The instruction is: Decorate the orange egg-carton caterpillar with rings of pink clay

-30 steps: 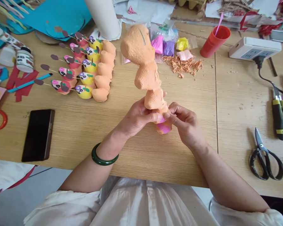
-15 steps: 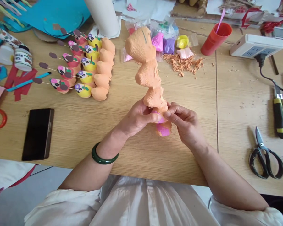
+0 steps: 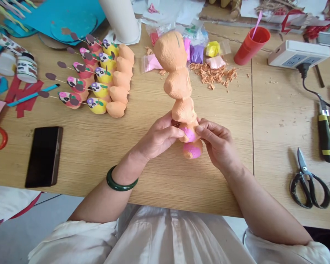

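Observation:
Between my hands is a strip of orange-painted egg-carton cups, its far end raised off the table. Bright pink clay covers part of the two cups nearest me. My left hand is closed on the strip's left side, thumb against the pink patch on the second cup. On the opposite edge, my right hand pinches the same cup between thumb and fingers. The fingertips behind the strip are hidden. A thin whitish sliver shows by my left fingers; I cannot tell what it is.
Rows of painted egg-carton cups stand at left behind a phone. Clay packets, orange scraps, a red cup and a power strip lie behind. Scissors and pliers are at right.
The far end of the strip has swung right, and the strip has turned so its cups face me more. My left thumb has shifted toward the left edge of the pink patch.

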{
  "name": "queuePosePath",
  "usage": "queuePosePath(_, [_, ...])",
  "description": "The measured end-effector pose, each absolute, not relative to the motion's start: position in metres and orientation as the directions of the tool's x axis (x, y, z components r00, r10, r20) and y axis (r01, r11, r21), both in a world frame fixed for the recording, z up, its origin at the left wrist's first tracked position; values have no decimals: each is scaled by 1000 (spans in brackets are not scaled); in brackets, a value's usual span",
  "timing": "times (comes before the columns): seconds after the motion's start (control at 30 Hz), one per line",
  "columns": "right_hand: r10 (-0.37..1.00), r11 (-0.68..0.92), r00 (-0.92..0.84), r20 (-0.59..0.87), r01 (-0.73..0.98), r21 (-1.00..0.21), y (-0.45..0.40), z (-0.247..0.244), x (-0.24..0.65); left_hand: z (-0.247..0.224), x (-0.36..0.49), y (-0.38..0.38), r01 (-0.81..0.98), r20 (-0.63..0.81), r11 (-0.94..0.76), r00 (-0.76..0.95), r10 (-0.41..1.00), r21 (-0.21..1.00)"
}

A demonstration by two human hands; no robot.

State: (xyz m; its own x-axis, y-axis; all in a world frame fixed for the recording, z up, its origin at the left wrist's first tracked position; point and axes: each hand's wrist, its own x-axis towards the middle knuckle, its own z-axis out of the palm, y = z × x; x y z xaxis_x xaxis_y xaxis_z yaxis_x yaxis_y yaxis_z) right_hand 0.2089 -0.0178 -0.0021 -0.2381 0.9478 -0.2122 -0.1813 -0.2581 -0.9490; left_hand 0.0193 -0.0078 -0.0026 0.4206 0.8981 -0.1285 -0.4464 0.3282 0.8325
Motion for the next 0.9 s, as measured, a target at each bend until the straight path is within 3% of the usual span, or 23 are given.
queuePosePath(0.67, [944,-265,-248,-215,-187,-946,-19,-3,208,-12,9,-4,-462,-168,415,485,858,784])
queuePosePath(0.9, [927,-307,-291,-237,-222,-925,-21,-4,205,-17,13,-7,-361,-179,334,400,899,871])
